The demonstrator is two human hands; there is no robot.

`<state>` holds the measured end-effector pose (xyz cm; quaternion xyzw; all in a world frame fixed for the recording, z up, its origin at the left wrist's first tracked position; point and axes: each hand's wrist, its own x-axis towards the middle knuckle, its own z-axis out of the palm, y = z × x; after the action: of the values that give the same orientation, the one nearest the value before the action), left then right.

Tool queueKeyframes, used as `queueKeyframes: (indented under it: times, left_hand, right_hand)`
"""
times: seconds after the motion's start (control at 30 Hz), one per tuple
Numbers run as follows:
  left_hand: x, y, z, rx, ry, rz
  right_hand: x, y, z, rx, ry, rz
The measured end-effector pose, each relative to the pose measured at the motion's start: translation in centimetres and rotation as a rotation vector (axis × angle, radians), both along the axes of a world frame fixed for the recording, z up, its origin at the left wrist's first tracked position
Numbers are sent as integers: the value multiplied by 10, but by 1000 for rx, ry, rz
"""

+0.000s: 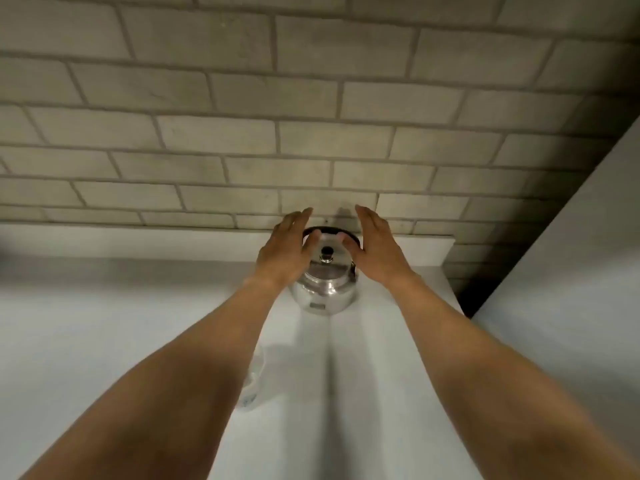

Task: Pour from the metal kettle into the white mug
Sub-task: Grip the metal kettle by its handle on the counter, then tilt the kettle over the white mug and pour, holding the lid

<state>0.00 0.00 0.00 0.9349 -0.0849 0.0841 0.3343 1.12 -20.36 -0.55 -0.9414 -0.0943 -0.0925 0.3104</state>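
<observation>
Against the brick wall (242, 140), at the back of the white counter (104, 323), stands one metal kettle (323, 289), upright, with one black handle (330, 232) arched over its top and one dark knob (326, 251) at the centre of its lid. One small label patch shows low on the near side of its body. Two bare hands reach toward it, one on each side. The left hand (285, 251) is at the kettle's left side, palm turned inward, fingers extended and held close together, thumb near the left end of the handle; whether it touches the metal cannot be told. The right hand (377, 247) is at the kettle's right side in a mirrored pose, fingers extended and close together, thumb near the right end of the handle; contact here cannot be told either. Neither hand is closed around anything. Two forearms run from the lower corners of the view up to the hands. One pale mug (254, 379) shows partly beside the left forearm, nearer the person than the kettle and well apart from it; most of it is hidden by the arm and its outline is blurred. One light panel (571, 271) rises at the right, beside the counter's end.
</observation>
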Motion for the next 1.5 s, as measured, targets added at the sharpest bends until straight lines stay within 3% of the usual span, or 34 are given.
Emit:
queueKeyframes:
  times: [0.17,0.3,0.53,0.87,0.93,1.07,1.13,1.3,1.5]
  left_hand:
    - [31,-3,-19,27,69,-96]
    - [38,4,-28,65,10,-102]
    - [35,14,-15,102,-94,-191]
    - [-22,10,50,72,-125,-221]
    - [-47,6,63,59,-189,-210]
    - [-122,1,60,175,-571,-149]
    - [-158,0,41,200,-653,-169]
    - [-212,-3,-2,252,-460,-184]
    - [-237,-11,-10,210,-193,-181]
  right_hand:
    - [28,-4,-17,100,57,129]
    - [34,0,-18,170,87,272]
    - [35,6,-2,203,189,203]
    - [-21,6,55,168,-106,208]
    - [-39,4,64,170,-132,178]
    - [-81,1,78,146,-175,137]
    - [-102,-1,80,102,-185,134]
    - [-145,-4,82,79,-153,114]
    - [-176,-1,80,47,-107,114]
